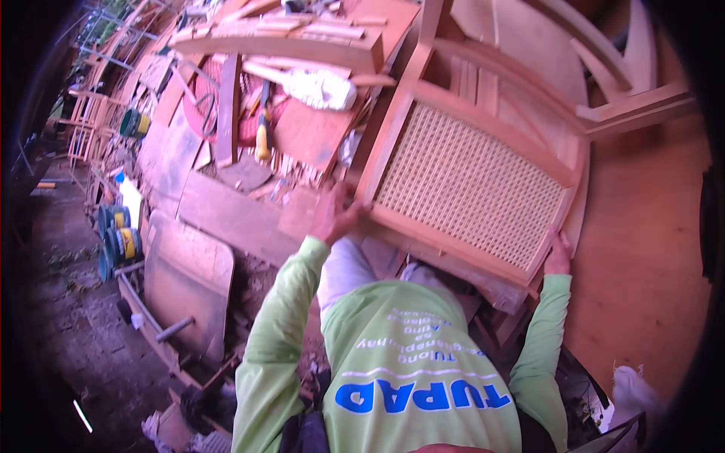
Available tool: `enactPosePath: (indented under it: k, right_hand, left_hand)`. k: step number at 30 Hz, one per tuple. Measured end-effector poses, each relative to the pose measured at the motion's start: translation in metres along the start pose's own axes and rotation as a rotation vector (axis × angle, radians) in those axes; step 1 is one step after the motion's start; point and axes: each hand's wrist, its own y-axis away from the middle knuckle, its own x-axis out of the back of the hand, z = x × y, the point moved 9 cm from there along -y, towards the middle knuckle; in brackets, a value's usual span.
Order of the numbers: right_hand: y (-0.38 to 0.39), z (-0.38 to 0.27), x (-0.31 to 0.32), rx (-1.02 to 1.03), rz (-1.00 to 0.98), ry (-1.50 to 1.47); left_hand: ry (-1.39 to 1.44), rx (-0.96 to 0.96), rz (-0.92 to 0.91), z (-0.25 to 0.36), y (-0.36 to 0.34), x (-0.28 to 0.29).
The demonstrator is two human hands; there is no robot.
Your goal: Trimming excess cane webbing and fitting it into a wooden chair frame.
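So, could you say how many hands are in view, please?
2: left hand at the lower left of the cane-panelled frame, right hand near its lower right.

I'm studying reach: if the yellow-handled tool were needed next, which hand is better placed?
Probably the left hand: it holds the wooden frame on the side nearer the yellow-handled tool. The right hand holds the opposite side, farther away.

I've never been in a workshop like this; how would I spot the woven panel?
Find the person's green shirt, then the wooden frame just ahead. Within that frame, between the left hand and right hand at its near corners, lies the woven panel. Its pale lattice of small holes sets it apart from the plain reddish wood around it.
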Motion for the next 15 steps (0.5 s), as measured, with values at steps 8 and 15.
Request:
enactPosePath:
  k: [8,15]
  right_hand:
    - [0.021,-0.023,-0.020,-0.004,0.073,0.024]
    - [0.013,0.002,-0.003,-0.033,0.090,0.162]
  left_hand:
    - [-0.174,0.004,-0.159,-0.001,-0.001,0.000]
    - [0.060,0.137,-0.290,0.001,-0.005,-0.010]
